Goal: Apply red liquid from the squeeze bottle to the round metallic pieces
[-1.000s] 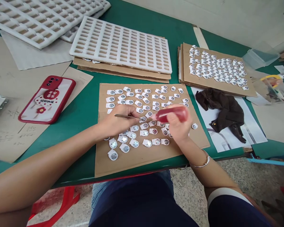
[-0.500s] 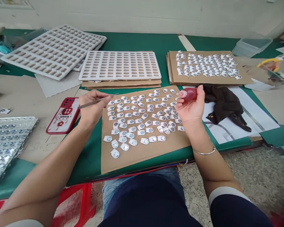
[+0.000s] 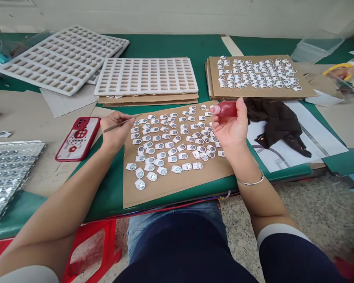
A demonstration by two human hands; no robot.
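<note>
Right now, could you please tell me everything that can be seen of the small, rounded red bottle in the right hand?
The small, rounded red bottle looks smooth and slightly glossy, like soft plastic. It lies nearly level in the right hand, near the far right corner of the brown cardboard sheet. The thumb covers its rear end; its front end, pointing left, is hard to tell from the fingers. Its contents cannot be told.

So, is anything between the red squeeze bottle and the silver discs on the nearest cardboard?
Nothing visible stands between the red squeeze bottle, held in the right hand, and the silver discs on the cardboard.
</note>
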